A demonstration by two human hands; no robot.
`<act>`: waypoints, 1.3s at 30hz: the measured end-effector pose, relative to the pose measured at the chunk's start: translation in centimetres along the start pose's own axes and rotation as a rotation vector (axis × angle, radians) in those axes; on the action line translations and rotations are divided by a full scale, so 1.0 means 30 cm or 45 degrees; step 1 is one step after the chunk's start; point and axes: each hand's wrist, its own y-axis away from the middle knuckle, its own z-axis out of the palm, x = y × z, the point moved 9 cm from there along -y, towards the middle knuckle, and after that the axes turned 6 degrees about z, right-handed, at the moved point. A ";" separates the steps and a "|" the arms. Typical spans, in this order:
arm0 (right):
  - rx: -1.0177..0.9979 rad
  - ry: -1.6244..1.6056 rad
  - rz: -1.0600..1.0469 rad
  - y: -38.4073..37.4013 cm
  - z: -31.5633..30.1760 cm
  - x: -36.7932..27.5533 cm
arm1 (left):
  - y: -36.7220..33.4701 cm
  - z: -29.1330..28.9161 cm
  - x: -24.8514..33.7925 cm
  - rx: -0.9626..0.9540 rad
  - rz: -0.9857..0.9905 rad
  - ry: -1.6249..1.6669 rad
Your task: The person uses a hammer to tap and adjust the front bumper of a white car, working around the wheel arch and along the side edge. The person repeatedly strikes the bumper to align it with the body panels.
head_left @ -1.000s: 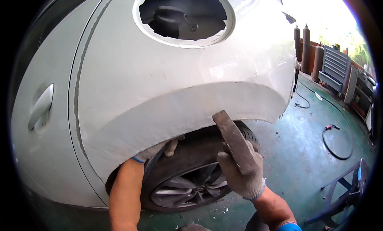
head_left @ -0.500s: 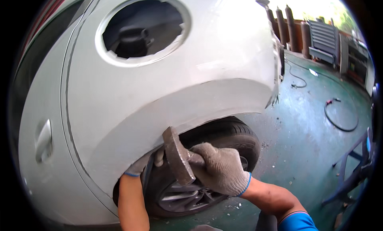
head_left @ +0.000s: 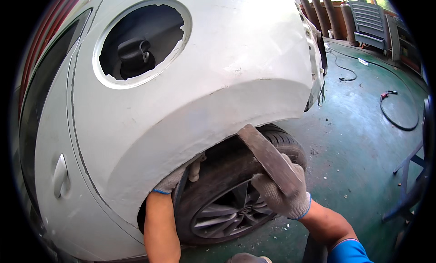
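Observation:
A white car body panel [head_left: 181, 113] with a flared wheel arch fills much of the view. My right hand [head_left: 277, 195], in a knitted glove, is closed around a hammer [head_left: 268, 158]. The hammer's long metal head stands in front of the tyre, its far end by the arch lip; its handle is mostly hidden. My left hand [head_left: 175, 179], gloved too, reaches under the arch lip above the wheel [head_left: 236, 213]. Its fingertips show curled near the tyre, while the panel covers the rest. Whatever it holds is hidden.
A round fuel-filler opening [head_left: 136, 45] with ragged edges and a black filler neck lies above the arch. At left is a door handle [head_left: 60, 176]. A black cable [head_left: 395, 122] lies on the green floor [head_left: 336, 172]. Gas cylinders [head_left: 334, 15] and a tool cabinet [head_left: 369, 22] stand behind.
The hammer and my right hand have moved right along the arch, and the hammer head has turned. My left hand stays under the lip. The view has shifted slightly.

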 end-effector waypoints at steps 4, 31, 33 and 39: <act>0.069 0.039 -0.155 -0.015 -0.013 -0.016 | -0.023 0.027 -0.010 -0.047 -0.042 0.032; 0.036 -0.048 -0.010 -0.031 -0.027 0.055 | -0.073 0.102 -0.028 -0.136 -0.091 0.009; 0.076 -0.025 0.001 -0.039 -0.025 0.056 | -0.077 0.108 -0.040 -0.133 -0.127 0.029; 0.141 -0.051 0.033 -0.030 -0.024 0.055 | -0.077 0.115 -0.020 -0.128 -0.136 -0.074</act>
